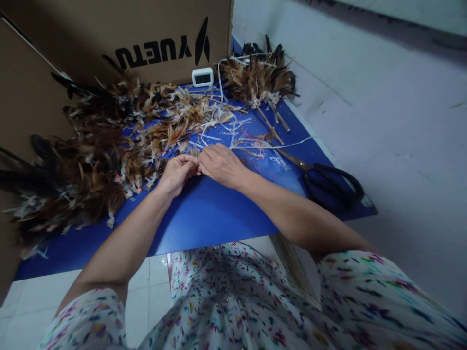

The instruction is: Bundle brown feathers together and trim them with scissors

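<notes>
My left hand [178, 173] and my right hand [221, 165] meet over the blue table, fingertips pinched together. Pale brown feathers [194, 151] poke out just beyond the fingers; the rest of what they grip is hidden. Left of my hands spreads a thick pile of brown, black and white feathers [98, 165], many with whitish tied ends. Loose white string [262, 147] and short cut strips lie past my right hand. Black-handled scissors [330, 182] rest to the right, their blades pointing toward the string.
Behind the pile stands a cardboard box [160, 29] with upside-down lettering. A small white digital timer [202, 77] sits before it. Feather dusters with stick handles [259, 78] lie at the back right by the wall [365, 97]. The blue table's [215, 218] near edge is close to my body.
</notes>
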Demonstrator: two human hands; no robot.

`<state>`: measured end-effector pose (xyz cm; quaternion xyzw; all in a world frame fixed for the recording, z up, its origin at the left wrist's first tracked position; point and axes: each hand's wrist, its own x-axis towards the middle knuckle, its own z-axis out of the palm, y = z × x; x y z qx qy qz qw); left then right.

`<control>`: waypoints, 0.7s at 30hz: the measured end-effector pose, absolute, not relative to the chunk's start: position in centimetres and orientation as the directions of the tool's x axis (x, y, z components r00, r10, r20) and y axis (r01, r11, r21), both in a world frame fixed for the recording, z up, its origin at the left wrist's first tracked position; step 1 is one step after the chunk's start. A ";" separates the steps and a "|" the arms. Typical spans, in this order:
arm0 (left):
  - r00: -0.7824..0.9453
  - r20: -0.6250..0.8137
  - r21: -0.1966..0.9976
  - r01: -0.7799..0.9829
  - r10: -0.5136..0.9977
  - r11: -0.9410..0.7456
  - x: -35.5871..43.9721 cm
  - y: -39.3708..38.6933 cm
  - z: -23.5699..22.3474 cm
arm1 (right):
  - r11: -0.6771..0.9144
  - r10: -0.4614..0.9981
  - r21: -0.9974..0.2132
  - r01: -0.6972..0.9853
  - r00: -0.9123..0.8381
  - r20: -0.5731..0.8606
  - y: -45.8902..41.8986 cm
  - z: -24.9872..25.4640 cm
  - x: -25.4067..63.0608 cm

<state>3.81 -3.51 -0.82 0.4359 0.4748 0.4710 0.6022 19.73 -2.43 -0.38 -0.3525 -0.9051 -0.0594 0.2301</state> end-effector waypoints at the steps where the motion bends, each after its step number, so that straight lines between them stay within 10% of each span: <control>1: 0.103 -0.169 0.971 -0.153 0.980 0.184 3.8 -3.5 -0.8 | 0.752 0.594 -0.034 0.658 -0.655 0.468 -2.4 -0.4 19.7; 11: 0.076 -0.225 0.953 -0.190 0.971 0.236 4.1 -3.6 -0.2 | 0.772 0.489 0.131 0.622 -0.713 0.503 -2.7 -0.7 19.2; 21: 0.140 -0.217 0.959 -0.153 0.966 0.237 3.3 -3.0 -0.5 | 0.709 0.704 -0.520 0.477 -0.528 0.475 -2.0 -0.6 20.2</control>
